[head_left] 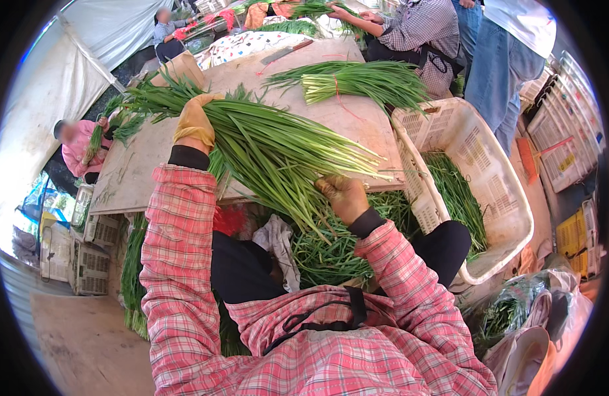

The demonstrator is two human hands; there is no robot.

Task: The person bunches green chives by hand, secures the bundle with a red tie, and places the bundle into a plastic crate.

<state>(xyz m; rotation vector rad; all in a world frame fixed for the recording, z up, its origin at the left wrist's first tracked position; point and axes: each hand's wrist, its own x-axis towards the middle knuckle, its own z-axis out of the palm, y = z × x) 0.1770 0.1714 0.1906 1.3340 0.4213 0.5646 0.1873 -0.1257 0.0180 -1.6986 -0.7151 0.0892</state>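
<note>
A large bunch of garlic chives (271, 142) lies slantwise above the board table's near edge, leaf tips to the upper left and pale stem ends to the right. My left hand (195, 122), in a yellowish glove, is wrapped over its leafy part. By the stem ends my right hand (344, 198), in a stained glove, has its fingers closed on some chive strands at the bunch's lower side. Several leaves droop there toward a heap of loose chive leaves (331, 254) between my knees. On the far side of the table rests another chive bunch (357, 82), with a thin red tie around it.
A white plastic crate (516, 218) with chive leaves inside stands at the right of the wooden table (370, 135). A knife (288, 51) lies at the table's back. Co-workers sit across and at the left; someone in jeans (506, 72) stands behind the crate. Stacked crates (569, 125) line the right.
</note>
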